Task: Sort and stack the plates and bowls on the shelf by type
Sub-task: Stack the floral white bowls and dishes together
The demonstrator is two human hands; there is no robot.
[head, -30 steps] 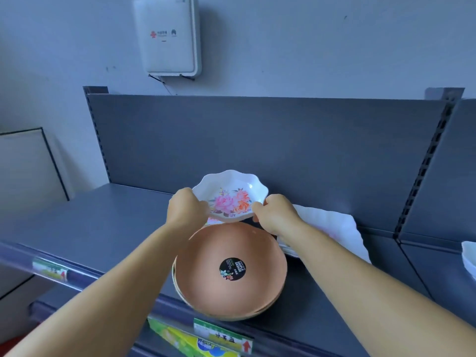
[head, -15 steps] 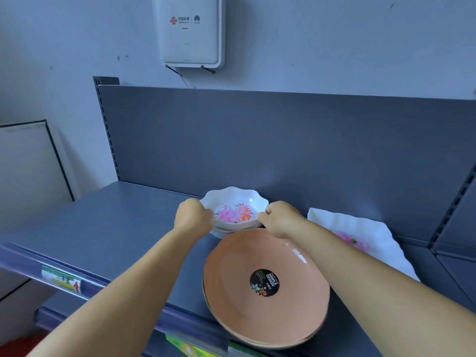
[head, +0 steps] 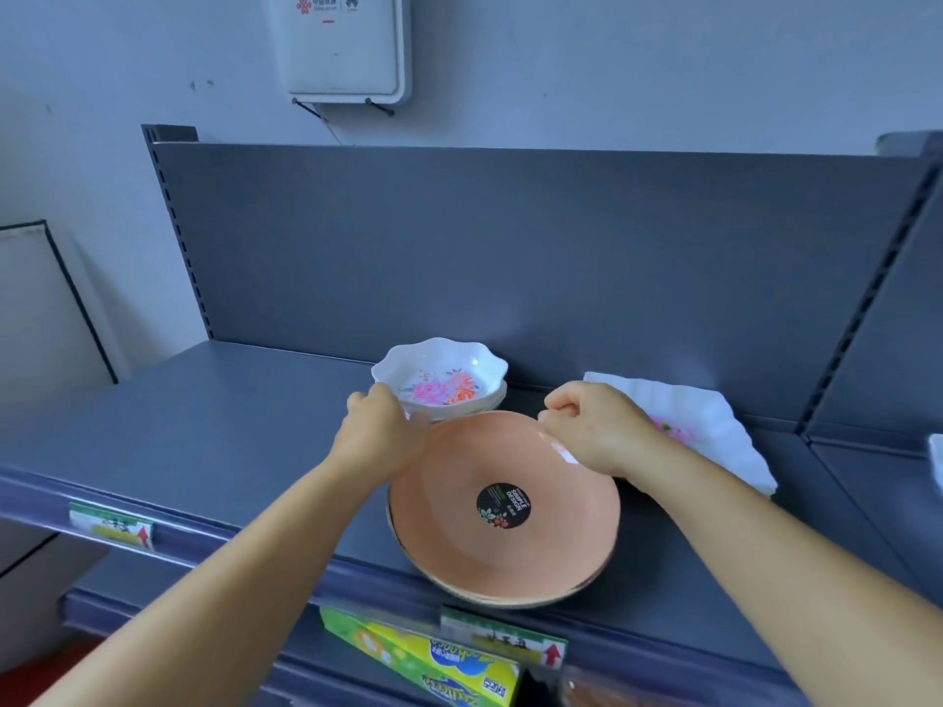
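Bowls (head: 441,382) with pink and orange flowers sit in a small white stack on the gray shelf (head: 219,426), just behind the orange plates (head: 505,507), near the shelf's back wall. To the left of the orange plates, a green and yellow price tag (head: 113,525) is stuck on the shelf's front edge. The left hand (head: 381,436) is at the left side of the orange plates, over their back left rim. Its fingers (head: 372,398) are loosely bent and reach up to the near left side of the bowls; you cannot tell if they touch the bowls. They hold nothing. The orange plates lie stacked near the front of the shelf, and the top one has a round black sticker (head: 503,505) in its middle. The right hand (head: 592,426) is over the back right rim of the orange plates. Its fingers (head: 559,408) are curled in a fist and hold nothing. To the right of the orange plates, just beside them, lies a white wavy plate (head: 714,436) with a pink flower, partly hidden by the right arm. High above the orange plates, a white box (head: 344,45) hangs on the wall.
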